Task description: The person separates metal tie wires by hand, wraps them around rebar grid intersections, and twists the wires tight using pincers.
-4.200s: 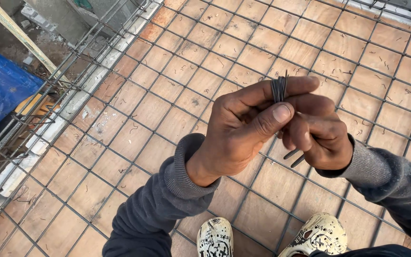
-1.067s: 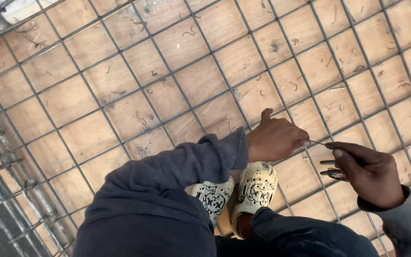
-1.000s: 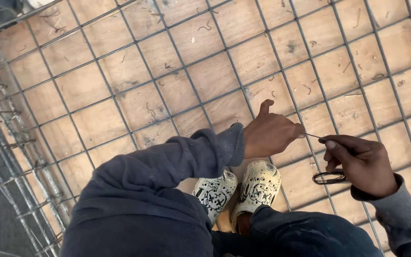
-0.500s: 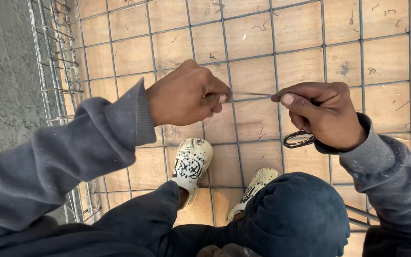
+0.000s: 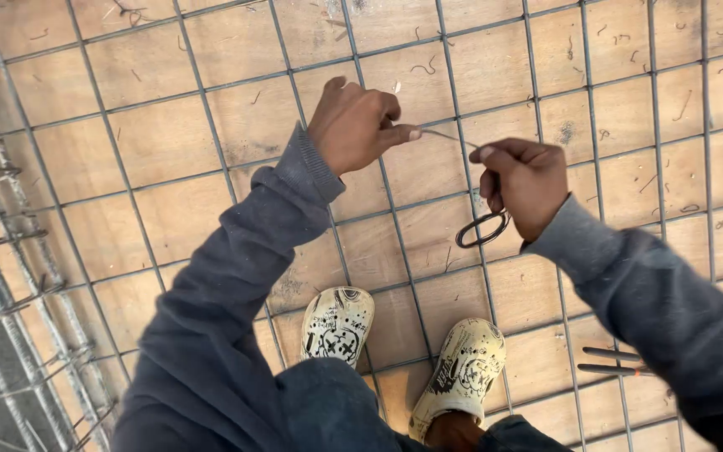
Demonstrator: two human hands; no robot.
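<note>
- Both hands are up in front of me over the mesh: my left hand (image 5: 353, 125) pinches the free end of a thin tie wire (image 5: 441, 136) between thumb and forefinger, and my right hand (image 5: 525, 180) grips the other end, fingers clenched around a small dark bundle of wire loops (image 5: 481, 229) that hangs below the palm.
- Compared with half a second ago, I see the hands a little farther apart and the strand between them drawn out straighter; the view has also swung, so the floor now fills almost the whole frame.
- My judgement: one strand is being pulled free of the bundle, and it is nearly clear of it.
- Below me the rebar grid (image 5: 395, 243) lies over tan plywood formwork panels (image 5: 161, 142), with short wire offcuts scattered on the boards.
- My two patterned clogs (image 5: 338, 322) stand on the grid, one bar running between them.
- At the left edge a rebar cage (image 5: 18, 301) of bars and stirrups runs along the deck.
- Loose short bars (image 5: 612, 360) lie at the lower right, partly behind my sleeve.
</note>
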